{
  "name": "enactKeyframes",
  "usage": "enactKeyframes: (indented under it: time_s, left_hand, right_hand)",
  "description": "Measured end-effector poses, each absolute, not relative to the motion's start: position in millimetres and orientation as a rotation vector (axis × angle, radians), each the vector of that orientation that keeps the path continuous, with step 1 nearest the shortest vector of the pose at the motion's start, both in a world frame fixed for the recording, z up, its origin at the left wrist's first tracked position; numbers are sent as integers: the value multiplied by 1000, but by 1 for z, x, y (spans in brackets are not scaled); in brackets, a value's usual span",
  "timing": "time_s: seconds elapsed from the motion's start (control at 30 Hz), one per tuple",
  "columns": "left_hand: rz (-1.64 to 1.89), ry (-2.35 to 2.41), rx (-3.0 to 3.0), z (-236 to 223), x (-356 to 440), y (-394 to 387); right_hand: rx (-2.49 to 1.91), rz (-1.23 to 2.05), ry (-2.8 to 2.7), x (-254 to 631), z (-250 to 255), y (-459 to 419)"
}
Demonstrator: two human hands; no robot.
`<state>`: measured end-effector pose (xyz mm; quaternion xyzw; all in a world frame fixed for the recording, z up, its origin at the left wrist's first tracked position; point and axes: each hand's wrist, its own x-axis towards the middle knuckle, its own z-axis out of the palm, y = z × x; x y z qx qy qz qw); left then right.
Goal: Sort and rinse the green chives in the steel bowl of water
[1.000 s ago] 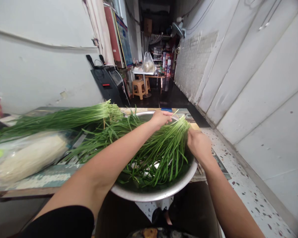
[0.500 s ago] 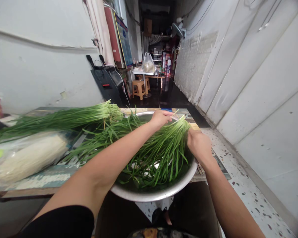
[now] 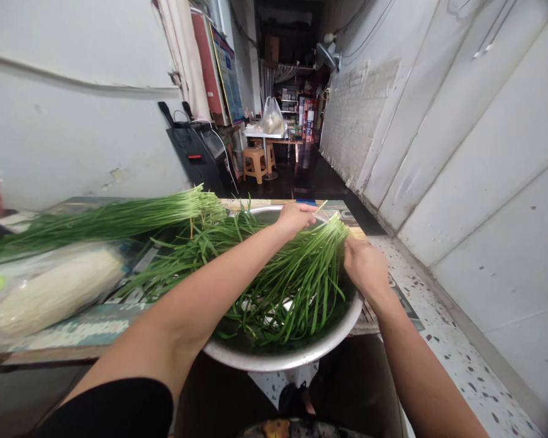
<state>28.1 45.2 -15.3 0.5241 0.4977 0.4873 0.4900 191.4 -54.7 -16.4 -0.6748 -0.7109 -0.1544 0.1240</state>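
Note:
A bunch of long green chives lies across a large metal basin at the table's near edge. My left hand reaches over the basin and its fingers are closed on the cut ends of the chives at the far side. My right hand is closed around the same bunch by its cut ends at the basin's right rim. The leaf tips hang down into the basin.
A second long bunch of chives and more loose greens lie on the table to the left. A clear bag of white noodles or sprouts sits at front left. A wall runs along the right, a corridor with stools ahead.

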Motion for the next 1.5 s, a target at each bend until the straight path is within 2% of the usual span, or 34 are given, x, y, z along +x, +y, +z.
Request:
enactKeyframes:
  time_s: [1.0,1.5]
  left_hand:
    - [1158,1195,1329,-18,28,47]
    - [1232,1355,1756,-17,26,39]
  right_hand:
    - [-1997,-486,-2084,190,-15,-56]
    - [-2043,-495,-2085,188,-14,-56]
